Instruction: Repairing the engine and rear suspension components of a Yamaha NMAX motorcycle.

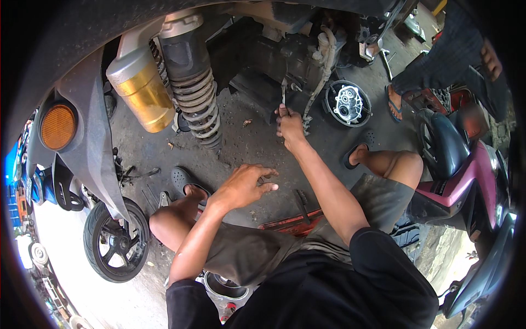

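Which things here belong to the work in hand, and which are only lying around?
In the work, it seems:
- slim metal piece, held by the right hand
- pale hose to its right

Lying around, probably:
- black wheel
- silver casing in a round basin

Around our right fingers we see dark grey floor, gritty and flecked with brown scraps. Well left of our left fingers, daylight glares off white ground; far to their lower right lies another sunlit strip.
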A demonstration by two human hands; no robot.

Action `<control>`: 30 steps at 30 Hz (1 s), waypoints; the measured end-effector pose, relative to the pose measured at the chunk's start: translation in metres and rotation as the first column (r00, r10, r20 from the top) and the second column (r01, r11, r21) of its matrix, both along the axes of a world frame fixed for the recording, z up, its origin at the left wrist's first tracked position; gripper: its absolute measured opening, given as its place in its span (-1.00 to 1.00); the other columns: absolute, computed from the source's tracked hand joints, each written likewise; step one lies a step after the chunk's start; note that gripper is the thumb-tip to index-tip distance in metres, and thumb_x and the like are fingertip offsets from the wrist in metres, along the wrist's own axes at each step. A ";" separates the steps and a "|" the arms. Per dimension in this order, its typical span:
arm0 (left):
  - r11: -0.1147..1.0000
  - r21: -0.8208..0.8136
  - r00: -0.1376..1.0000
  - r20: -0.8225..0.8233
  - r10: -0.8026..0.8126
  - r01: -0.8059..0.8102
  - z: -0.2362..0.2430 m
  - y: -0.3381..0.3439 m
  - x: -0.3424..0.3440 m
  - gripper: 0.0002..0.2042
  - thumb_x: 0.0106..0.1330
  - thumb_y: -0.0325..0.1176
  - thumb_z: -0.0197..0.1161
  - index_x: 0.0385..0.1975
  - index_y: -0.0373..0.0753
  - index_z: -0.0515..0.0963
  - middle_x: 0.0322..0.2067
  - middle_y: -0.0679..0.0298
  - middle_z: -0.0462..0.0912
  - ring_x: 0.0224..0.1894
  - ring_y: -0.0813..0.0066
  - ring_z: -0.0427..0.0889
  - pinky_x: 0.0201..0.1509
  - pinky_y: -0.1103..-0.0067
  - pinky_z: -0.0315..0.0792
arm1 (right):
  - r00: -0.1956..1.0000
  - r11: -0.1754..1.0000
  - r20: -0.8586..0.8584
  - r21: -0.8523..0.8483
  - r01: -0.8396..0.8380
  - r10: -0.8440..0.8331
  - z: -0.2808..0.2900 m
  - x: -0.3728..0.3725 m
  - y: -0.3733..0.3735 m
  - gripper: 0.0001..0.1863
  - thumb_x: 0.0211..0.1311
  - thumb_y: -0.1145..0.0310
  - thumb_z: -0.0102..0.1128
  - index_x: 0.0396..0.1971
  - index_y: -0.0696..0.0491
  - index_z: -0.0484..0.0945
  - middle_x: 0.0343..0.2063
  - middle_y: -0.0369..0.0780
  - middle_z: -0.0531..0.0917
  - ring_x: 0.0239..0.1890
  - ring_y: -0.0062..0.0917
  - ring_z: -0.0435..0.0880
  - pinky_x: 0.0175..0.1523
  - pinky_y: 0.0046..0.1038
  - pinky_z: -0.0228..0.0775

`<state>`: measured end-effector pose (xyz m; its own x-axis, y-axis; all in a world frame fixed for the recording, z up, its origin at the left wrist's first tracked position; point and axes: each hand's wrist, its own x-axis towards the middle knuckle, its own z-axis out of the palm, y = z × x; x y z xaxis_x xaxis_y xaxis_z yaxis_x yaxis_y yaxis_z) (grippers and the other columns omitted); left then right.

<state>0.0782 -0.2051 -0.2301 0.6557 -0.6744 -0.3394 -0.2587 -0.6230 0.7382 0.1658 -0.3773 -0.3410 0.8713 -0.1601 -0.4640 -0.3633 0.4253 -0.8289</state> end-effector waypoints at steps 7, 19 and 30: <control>0.862 0.503 0.990 0.082 -0.113 0.057 -0.069 -0.009 0.012 -0.57 0.23 -0.22 0.24 0.10 -0.20 0.46 0.00 0.00 0.54 0.07 0.04 0.51 0.11 0.31 0.41 | 0.974 0.821 0.058 -0.529 0.215 -0.217 -0.088 0.115 -0.001 -0.69 0.39 0.18 -0.06 -0.36 0.10 0.54 -0.64 -0.28 0.44 -0.61 -0.54 0.40 -0.58 -0.42 0.18; 0.914 0.383 0.989 0.005 -0.149 0.136 -0.077 -0.007 0.013 -0.56 0.22 -0.22 0.25 0.11 -0.17 0.44 0.03 0.05 0.50 0.09 0.02 0.47 0.13 0.26 0.39 | 0.969 0.942 -0.033 -0.244 0.230 -0.245 -0.083 0.097 0.013 -0.75 0.40 0.22 -0.09 -0.43 0.03 0.43 -0.77 -0.39 0.27 -0.80 -0.69 0.17 -0.72 -0.54 -0.06; 0.932 0.356 0.997 0.011 -0.070 0.062 -0.070 0.009 -0.001 -0.53 0.19 -0.21 0.26 0.10 -0.21 0.43 0.04 0.02 0.49 0.13 0.04 0.43 0.18 0.28 0.33 | 0.992 0.802 -0.079 -0.597 0.035 -0.102 -0.067 0.128 0.024 -0.60 0.31 0.20 -0.08 -0.16 0.23 0.57 -0.11 0.11 0.57 0.06 0.00 0.48 0.15 -0.22 0.32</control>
<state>0.0770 -0.1961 -0.3003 0.6244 -0.5546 -0.5501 -0.3225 -0.8244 0.4651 0.2938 -0.3530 -0.4075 0.8010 -0.4903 -0.3436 -0.4481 -0.1103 -0.8872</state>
